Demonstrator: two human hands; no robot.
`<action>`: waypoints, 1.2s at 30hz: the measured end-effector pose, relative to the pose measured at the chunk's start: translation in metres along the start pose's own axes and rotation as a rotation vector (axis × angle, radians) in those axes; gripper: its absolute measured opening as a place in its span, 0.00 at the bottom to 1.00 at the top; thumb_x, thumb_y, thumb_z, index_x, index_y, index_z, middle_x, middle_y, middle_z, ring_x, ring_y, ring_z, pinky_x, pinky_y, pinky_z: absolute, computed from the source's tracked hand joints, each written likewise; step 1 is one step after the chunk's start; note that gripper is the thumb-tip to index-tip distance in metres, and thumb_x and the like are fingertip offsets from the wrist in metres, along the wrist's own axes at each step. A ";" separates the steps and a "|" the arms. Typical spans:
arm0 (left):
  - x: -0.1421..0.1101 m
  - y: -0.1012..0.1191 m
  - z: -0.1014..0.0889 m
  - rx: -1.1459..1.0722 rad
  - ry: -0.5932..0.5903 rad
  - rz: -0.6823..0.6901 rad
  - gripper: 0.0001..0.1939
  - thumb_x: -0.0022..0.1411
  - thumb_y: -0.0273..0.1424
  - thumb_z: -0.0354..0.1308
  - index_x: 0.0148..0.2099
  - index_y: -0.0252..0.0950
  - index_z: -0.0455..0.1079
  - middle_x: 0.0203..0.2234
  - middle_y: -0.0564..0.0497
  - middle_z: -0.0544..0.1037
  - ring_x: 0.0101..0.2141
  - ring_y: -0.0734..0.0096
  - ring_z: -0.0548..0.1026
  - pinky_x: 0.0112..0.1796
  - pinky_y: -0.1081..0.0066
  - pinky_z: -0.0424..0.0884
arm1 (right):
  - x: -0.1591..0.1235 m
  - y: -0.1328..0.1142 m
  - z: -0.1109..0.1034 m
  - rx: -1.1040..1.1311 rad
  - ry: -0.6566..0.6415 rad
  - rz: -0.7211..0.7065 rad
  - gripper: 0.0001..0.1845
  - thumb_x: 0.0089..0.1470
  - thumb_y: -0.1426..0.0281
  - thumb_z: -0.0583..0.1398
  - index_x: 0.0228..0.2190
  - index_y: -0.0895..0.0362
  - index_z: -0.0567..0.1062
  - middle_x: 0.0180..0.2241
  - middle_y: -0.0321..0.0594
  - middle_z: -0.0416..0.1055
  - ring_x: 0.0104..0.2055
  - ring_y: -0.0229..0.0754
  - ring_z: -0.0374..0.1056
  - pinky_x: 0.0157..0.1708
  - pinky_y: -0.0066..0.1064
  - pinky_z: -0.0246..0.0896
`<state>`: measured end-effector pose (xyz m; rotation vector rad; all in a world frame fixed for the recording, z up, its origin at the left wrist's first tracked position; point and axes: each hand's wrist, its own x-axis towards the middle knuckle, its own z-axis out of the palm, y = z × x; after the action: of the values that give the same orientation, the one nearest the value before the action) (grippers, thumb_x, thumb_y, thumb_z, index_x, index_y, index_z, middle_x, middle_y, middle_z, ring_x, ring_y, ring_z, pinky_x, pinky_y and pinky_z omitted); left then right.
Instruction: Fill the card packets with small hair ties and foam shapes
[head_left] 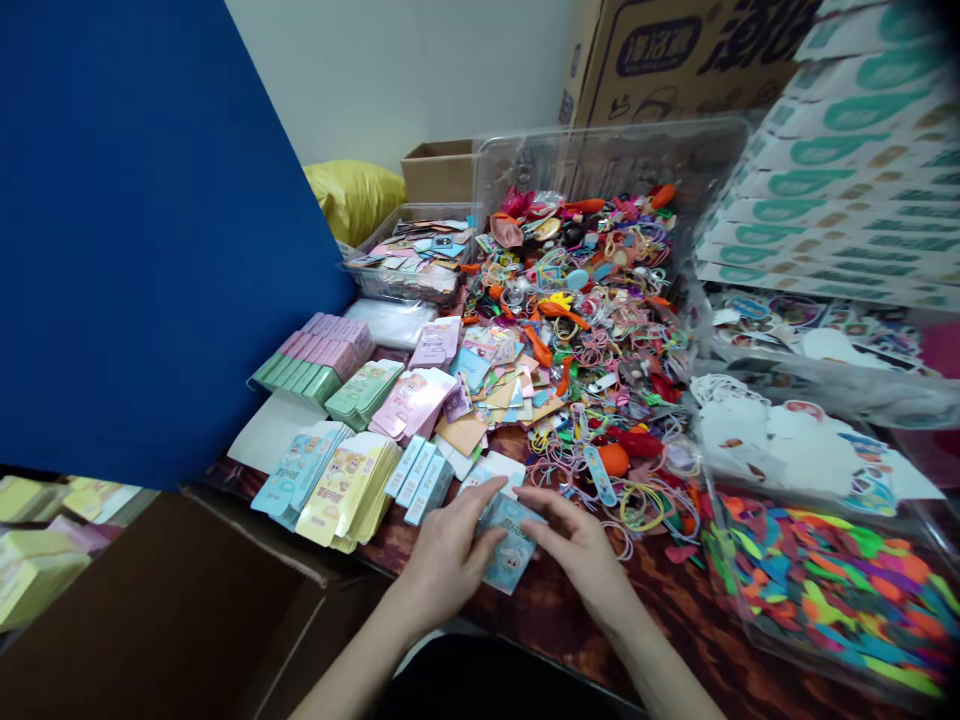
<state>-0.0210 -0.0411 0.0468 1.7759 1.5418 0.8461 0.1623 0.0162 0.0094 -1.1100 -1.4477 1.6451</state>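
Near the front edge of the table, a small light blue printed cardboard box (508,562) is between my hands. My left hand (448,555) grips its left side, thumb and fingers around the edge. On the opposite side my right hand (579,550) holds the box with curved fingers at its upper right. A pale flap shows above the box, partly behind my fingertips. Just left of my left hand stand several folded light blue boxes (421,482). Stacks of flat yellow cartons (349,490) and flat blue cartons (298,470) lie farther left.
A heap of hair ties, balloons and trinkets (577,300) spreads beyond my hands. Bins of colourful balloons (840,590) and stickers (795,450) stand right, below stacked white boxes (825,180). Green and pink boxes (319,355), a blue panel (150,220) and an open brown carton (172,610) are left.
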 end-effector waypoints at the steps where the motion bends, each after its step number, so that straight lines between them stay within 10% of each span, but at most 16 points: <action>1: -0.002 0.001 -0.005 0.069 0.008 -0.004 0.25 0.68 0.29 0.52 0.66 0.42 0.57 0.55 0.45 0.73 0.51 0.62 0.74 0.48 0.65 0.72 | 0.004 0.002 0.006 0.072 -0.006 0.044 0.22 0.51 0.58 0.66 0.46 0.54 0.78 0.44 0.45 0.77 0.39 0.47 0.73 0.29 0.32 0.71; 15: 0.002 -0.032 -0.003 0.743 0.457 0.046 0.13 0.66 0.23 0.51 0.51 0.37 0.70 0.45 0.44 0.76 0.43 0.58 0.74 0.42 0.62 0.66 | 0.013 0.006 0.035 -0.132 -0.097 0.052 0.12 0.51 0.68 0.61 0.38 0.56 0.79 0.39 0.42 0.79 0.39 0.46 0.73 0.39 0.37 0.70; 23: 0.003 -0.040 0.004 0.794 0.403 0.061 0.17 0.62 0.20 0.52 0.51 0.38 0.72 0.47 0.42 0.76 0.43 0.57 0.71 0.49 0.55 0.63 | 0.010 -0.004 0.029 -0.660 -0.017 -0.150 0.14 0.55 0.77 0.58 0.43 0.55 0.76 0.44 0.45 0.75 0.49 0.50 0.69 0.51 0.43 0.63; 30: 0.007 -0.035 -0.002 0.912 0.262 0.052 0.23 0.58 0.20 0.54 0.55 0.38 0.71 0.61 0.35 0.65 0.62 0.41 0.60 0.60 0.34 0.48 | 0.031 -0.011 0.044 -1.197 -0.117 -0.242 0.48 0.42 0.67 0.72 0.62 0.59 0.61 0.58 0.57 0.64 0.58 0.61 0.60 0.55 0.52 0.55; 36: 0.007 -0.037 -0.003 0.954 0.191 0.018 0.32 0.58 0.18 0.52 0.64 0.40 0.62 0.62 0.36 0.65 0.64 0.43 0.59 0.61 0.33 0.49 | 0.027 -0.006 0.042 -1.354 -0.052 -0.227 0.35 0.45 0.73 0.70 0.55 0.62 0.67 0.47 0.54 0.71 0.49 0.58 0.63 0.47 0.45 0.57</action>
<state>-0.0441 -0.0298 0.0193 2.3832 2.2885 0.2670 0.1123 0.0241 0.0119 -1.4220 -2.6737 0.3534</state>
